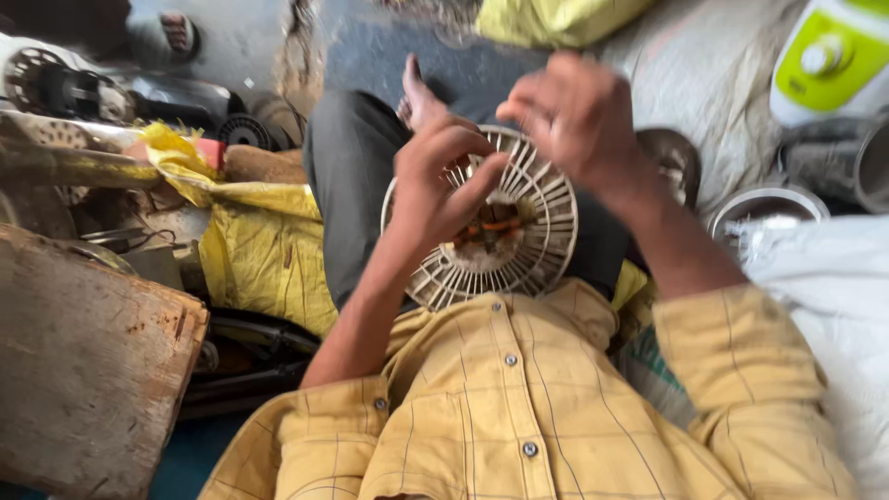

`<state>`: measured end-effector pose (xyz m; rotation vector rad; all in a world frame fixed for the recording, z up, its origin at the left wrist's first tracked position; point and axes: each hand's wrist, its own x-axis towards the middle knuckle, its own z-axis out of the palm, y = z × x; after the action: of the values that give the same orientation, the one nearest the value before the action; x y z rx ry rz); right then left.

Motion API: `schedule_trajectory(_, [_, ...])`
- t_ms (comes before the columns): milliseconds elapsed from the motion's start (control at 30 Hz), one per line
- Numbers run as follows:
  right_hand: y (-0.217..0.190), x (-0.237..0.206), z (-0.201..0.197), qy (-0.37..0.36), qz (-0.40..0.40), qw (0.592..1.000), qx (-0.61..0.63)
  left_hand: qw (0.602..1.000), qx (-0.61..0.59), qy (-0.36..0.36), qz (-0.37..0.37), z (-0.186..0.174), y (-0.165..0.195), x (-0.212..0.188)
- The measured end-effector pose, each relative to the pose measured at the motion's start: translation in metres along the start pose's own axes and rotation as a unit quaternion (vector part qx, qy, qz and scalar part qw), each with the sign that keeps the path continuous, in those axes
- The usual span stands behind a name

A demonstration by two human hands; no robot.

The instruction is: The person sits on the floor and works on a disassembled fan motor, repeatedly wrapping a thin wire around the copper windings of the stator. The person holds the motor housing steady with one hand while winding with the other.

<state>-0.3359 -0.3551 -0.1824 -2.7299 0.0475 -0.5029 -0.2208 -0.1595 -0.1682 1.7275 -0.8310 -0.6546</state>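
mid-step on the grille [542,241]: round, pale, slotted disc w/ copper windings at the hub, resting on the lap, centre of view, just far of the yellow shirt [500,398]. left hand [435,181] laid over grille's left half, fingers [482,181] curled together & clamped on the ribs near the hub, thumb pressing in. right hand [579,116] raised just above the far-right rim, fingers [523,116] bunched, loosely bent; can't tell if pinching anything small, blurred. looks like working at the hub/windings while steadying the disc. next move prob. calls for firm hold w/ left so disc doesn't tip off the knee, right coming down precise between thin ribs w/o snapping them or snagging the copper. around: wood block [88,370] near left, yellow bag [259,250] left of the leg, metal bowl [764,204] right, green-white appliance [829,56] far right, white sack [824,278] right.
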Motion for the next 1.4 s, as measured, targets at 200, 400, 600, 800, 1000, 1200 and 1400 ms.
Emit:
schedule_trajectory(200, [-0.095,-0.016,-0.055,-0.209,-0.053,0.966,0.144,0.972,-0.048,-0.226,-0.048,-0.029,-0.013,0.016])
schedule_trajectory(400, [-0.053,-0.059,-0.070,-0.159,0.015,0.971,0.176,0.983,0.044,-0.010,0.180,-0.014,-0.012,-0.045])
schedule_trajectory(600, [-0.003,-0.004,-0.026,-0.046,0.069,0.990,0.113,0.991,-0.048,0.049,0.111,-0.020,0.011,-0.022])
schedule_trajectory(800, [-0.001,0.013,-0.005,-0.011,0.010,0.996,0.086,0.991,0.079,-0.100,-0.038,0.002,-0.015,0.021])
schedule_trajectory(1000, [-0.051,-0.006,-0.006,-0.042,-0.047,0.994,0.091,0.953,-0.196,-0.213,-0.096,-0.006,-0.072,0.016])
schedule_trajectory(1200, [-0.096,-0.044,-0.058,-0.220,-0.030,0.969,0.107,0.982,-0.030,-0.165,0.086,-0.028,-0.037,-0.010])
schedule_trajectory(1400, [-0.042,-0.059,-0.054,-0.139,0.034,0.978,0.154,0.928,0.264,-0.082,0.251,-0.003,0.010,-0.063])
